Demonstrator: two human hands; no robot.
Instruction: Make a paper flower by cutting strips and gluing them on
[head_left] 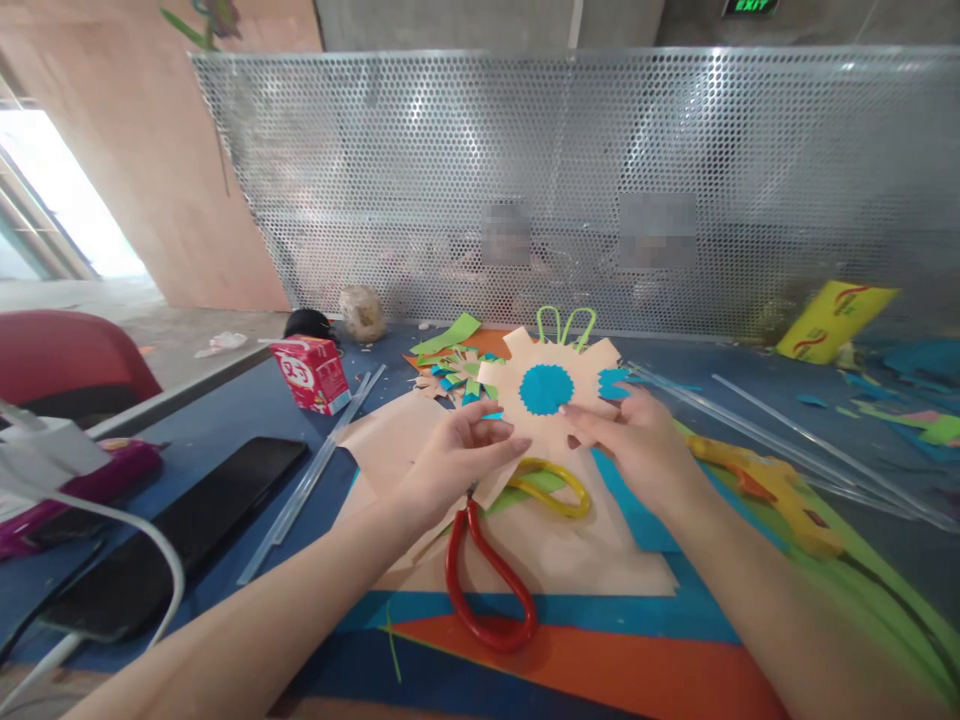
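Observation:
Between both hands, above the table, is a peach paper cutout (517, 372) with square tabs round its edge and a blue scalloped paper circle (546, 389) at its centre. Two light green loops (568, 325) stick up behind its top edge. My left hand (469, 455) has curled fingers and thumb at the cutout's lower left edge. My right hand (637, 430) holds its right side, one fingertip touching the circle's lower rim. A jagged blue paper piece (613, 383) shows by my right fingers. Scissors with a red handle (491, 595) and a yellow handle (559, 488) lie below; their blades are mostly hidden.
Peach paper sheets (585, 550) lie over blue and orange sheets. A yellow glue gun (772, 490) and clear glue sticks (750, 430) lie right. Left are a phone (187, 530), more glue sticks (315, 475) and a pink box (311, 375). A perforated metal screen (487, 150) stands behind.

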